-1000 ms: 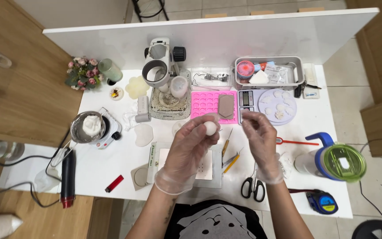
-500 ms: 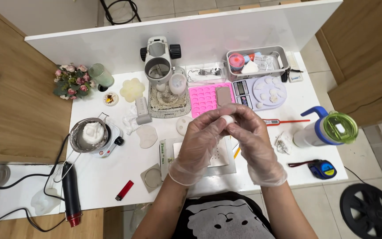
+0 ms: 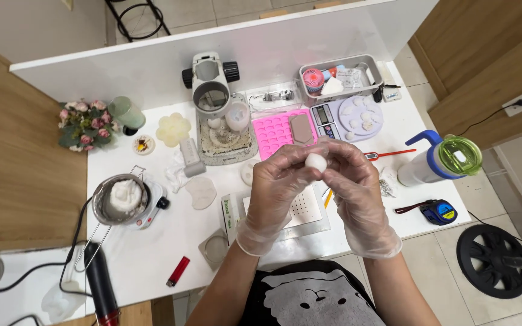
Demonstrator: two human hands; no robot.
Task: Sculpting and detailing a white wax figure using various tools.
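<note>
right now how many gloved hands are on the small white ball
2. The left hand pinches the small white ball from the left, the right hand from the right, above the white table. No other hands show.

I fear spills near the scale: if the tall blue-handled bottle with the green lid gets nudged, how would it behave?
The bottle is tall for its footprint, so it probably tips rather than slides. It stands close to the table's right edge, so it might fall off. Its lid looks closed, so a spill seems unlikely.
</note>
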